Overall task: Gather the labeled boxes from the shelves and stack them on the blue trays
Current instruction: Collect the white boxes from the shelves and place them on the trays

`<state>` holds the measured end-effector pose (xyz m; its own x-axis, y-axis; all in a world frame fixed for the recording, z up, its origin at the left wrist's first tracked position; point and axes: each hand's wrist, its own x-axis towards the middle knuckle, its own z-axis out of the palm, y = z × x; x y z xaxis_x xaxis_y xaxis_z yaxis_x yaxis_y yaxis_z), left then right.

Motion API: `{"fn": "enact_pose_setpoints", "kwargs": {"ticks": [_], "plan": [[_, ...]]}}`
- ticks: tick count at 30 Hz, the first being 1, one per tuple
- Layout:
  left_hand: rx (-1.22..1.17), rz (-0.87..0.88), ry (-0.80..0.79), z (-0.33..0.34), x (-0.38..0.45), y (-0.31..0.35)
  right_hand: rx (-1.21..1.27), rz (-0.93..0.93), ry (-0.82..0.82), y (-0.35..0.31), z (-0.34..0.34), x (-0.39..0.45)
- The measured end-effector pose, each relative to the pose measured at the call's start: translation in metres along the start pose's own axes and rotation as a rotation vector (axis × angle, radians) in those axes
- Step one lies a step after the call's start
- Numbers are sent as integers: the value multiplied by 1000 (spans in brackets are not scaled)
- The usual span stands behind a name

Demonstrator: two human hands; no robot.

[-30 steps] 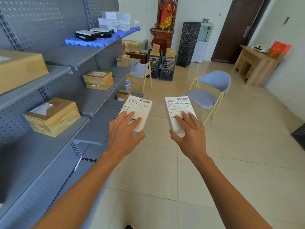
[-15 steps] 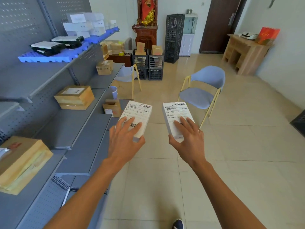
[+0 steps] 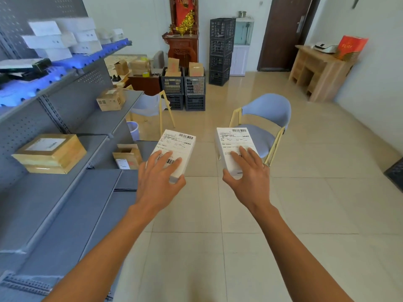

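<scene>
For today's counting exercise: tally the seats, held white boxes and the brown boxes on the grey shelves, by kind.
Chairs: 2
Held white boxes: 2
Brown boxes on the grey shelves: 3
Total: 7

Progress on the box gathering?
Done: white boxes already stacked on the blue tray. In hand: left hand and right hand each grip a labeled box. Left: brown boxes on shelves.
</scene>
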<state>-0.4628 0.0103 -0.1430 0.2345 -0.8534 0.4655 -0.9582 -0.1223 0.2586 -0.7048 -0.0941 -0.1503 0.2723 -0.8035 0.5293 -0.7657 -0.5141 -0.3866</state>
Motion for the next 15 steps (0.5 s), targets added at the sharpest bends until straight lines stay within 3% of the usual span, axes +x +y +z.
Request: {"fn": "enact_pose_setpoints", "kwargs": {"ticks": [8,15], "plan": [[42,-46,-30,54,85,-28,51,-6,-41,22,59,91],[3,-62,36,91,194,-88,-2,-92,-53,9,134,198]]}}
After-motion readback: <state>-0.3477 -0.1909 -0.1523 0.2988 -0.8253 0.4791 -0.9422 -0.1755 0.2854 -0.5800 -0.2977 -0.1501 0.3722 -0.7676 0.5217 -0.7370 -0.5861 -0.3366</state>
